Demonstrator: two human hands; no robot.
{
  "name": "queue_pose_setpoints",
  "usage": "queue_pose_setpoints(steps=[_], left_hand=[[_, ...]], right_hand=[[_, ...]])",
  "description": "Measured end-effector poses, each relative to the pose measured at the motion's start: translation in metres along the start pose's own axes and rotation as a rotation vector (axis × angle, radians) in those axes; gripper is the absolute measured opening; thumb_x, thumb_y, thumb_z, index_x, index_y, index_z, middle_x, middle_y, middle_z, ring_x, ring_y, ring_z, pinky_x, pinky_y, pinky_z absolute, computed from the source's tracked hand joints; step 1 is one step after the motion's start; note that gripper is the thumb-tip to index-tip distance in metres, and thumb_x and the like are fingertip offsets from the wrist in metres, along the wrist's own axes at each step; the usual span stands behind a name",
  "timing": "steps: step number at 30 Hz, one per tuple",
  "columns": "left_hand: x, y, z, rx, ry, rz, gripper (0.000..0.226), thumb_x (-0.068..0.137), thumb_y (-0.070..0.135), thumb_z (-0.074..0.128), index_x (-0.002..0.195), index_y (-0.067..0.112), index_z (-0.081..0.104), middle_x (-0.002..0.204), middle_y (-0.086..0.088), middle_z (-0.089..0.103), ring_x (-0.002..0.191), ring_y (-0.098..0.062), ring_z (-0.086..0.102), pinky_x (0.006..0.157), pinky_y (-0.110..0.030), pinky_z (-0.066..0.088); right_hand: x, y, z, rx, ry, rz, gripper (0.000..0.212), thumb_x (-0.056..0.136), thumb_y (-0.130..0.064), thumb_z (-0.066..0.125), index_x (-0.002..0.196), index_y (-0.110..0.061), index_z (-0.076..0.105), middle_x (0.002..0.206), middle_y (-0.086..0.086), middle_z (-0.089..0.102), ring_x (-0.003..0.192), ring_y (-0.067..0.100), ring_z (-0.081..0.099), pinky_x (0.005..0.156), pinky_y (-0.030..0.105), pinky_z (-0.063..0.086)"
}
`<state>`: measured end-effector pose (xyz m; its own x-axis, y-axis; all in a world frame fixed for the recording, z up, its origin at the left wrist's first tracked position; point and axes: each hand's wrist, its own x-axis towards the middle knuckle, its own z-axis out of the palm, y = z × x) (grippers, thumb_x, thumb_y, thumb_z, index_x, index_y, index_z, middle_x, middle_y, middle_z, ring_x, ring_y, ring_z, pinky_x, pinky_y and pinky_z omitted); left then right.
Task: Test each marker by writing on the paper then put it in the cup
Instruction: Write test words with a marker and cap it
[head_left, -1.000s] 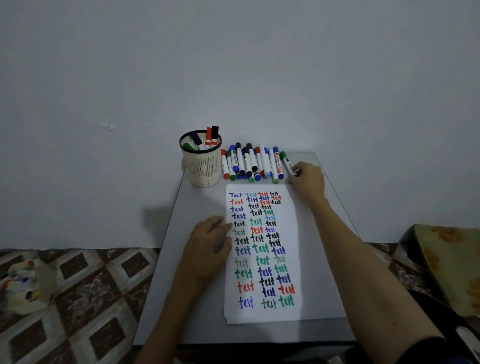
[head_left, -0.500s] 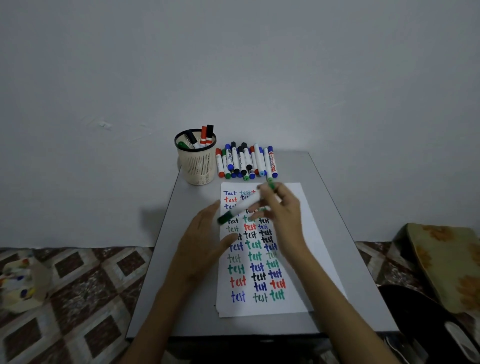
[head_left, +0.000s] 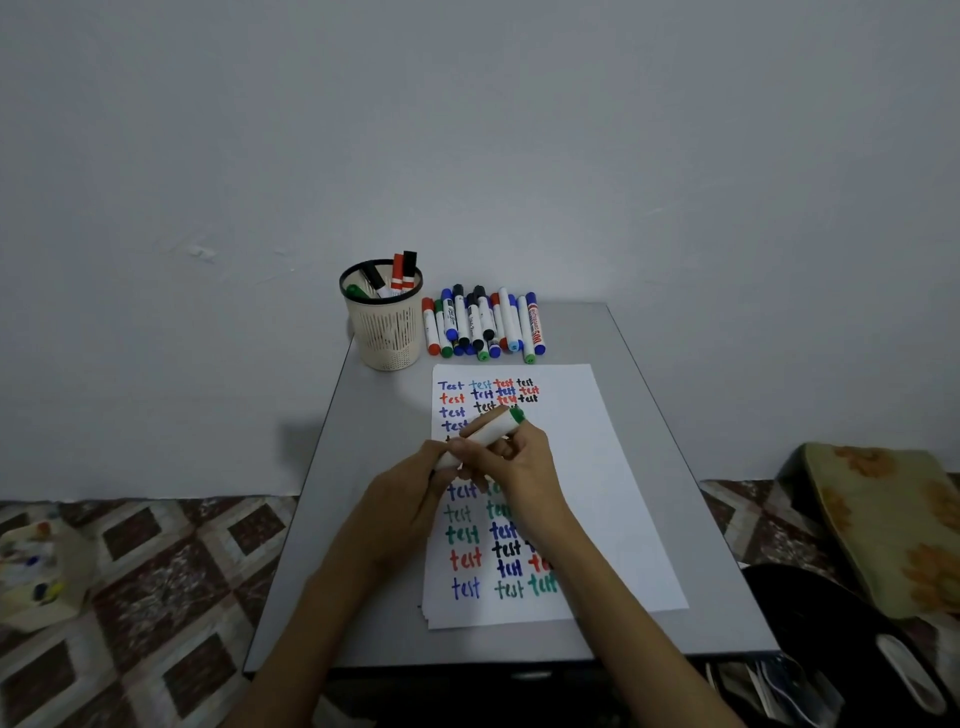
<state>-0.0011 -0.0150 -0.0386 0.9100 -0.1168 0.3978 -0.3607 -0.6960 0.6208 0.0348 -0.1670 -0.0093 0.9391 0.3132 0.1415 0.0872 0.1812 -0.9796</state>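
Green marker (head_left: 487, 434) in R hand (head_left: 521, 469) fingers, L hand (head_left: 410, 493) gripping low end.

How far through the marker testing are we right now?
Done: a few markers stand in the cup, and the paper carries many coloured "test" words. In hand: the left hand and right hand both grip a green marker over the paper, tip hidden. Left: test it, cup it, then work through the row lying on the table beside the cup.
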Motion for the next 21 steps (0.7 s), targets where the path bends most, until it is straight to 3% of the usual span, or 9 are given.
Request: queue_pose_setpoints(steps=[3,8,17,19,21], left_hand=[[-0.001,-0.001,-0.002,-0.025,-0.013,0.029,0.031,0.092,0.049,0.027,0.108,0.029,0.044,0.086,0.011,0.063,0.067,0.01,0.06,0.06,-0.008,0.048],[-0.001,0.0,-0.004,-0.06,0.011,0.031,0.04,0.09,0.05,0.029,0.11,0.023,0.05,0.085,0.006,0.067,0.071,-0.002,0.065,0.059,-0.015,0.051],[-0.002,-0.002,-0.005,-0.06,0.035,0.019,0.042,0.088,0.056,0.033,0.119,0.032,0.049,0.07,0.016,0.062,0.066,0.007,0.063,0.054,-0.01,0.047],[-0.002,-0.002,-0.005,0.014,0.041,0.017,0.039,0.087,0.061,0.031,0.118,0.039,0.042,0.071,0.012,0.063,0.064,0.001,0.063,0.054,-0.015,0.05],[-0.002,-0.004,-0.004,0.108,0.092,0.007,0.04,0.087,0.061,0.033,0.118,0.036,0.04,0.066,0.012,0.058,0.057,-0.001,0.059,0.05,-0.014,0.047]], right_hand=[[0.002,0.002,-0.001,0.063,-0.024,0.024,0.01,0.083,-0.005,0.07,0.086,-0.003,0.061,0.075,0.014,0.065,0.062,0.022,0.059,0.054,0.025,0.048],[0.004,0.002,-0.001,0.105,-0.05,0.064,0.009,0.083,-0.004,0.069,0.087,-0.003,0.061,0.075,0.009,0.065,0.065,0.02,0.06,0.059,0.027,0.048],[0.004,0.001,-0.007,0.107,-0.046,0.013,0.009,0.08,-0.008,0.072,0.083,-0.01,0.064,0.085,0.017,0.066,0.08,0.037,0.062,0.076,0.047,0.051],[0.006,0.001,-0.008,0.133,-0.003,-0.002,0.009,0.081,-0.005,0.071,0.082,-0.009,0.063,0.08,0.014,0.067,0.07,0.029,0.063,0.067,0.04,0.054],[0.011,-0.002,-0.014,0.276,0.084,-0.059,0.011,0.084,-0.004,0.067,0.079,-0.006,0.058,0.069,0.009,0.062,0.052,0.016,0.054,0.049,0.024,0.047]])
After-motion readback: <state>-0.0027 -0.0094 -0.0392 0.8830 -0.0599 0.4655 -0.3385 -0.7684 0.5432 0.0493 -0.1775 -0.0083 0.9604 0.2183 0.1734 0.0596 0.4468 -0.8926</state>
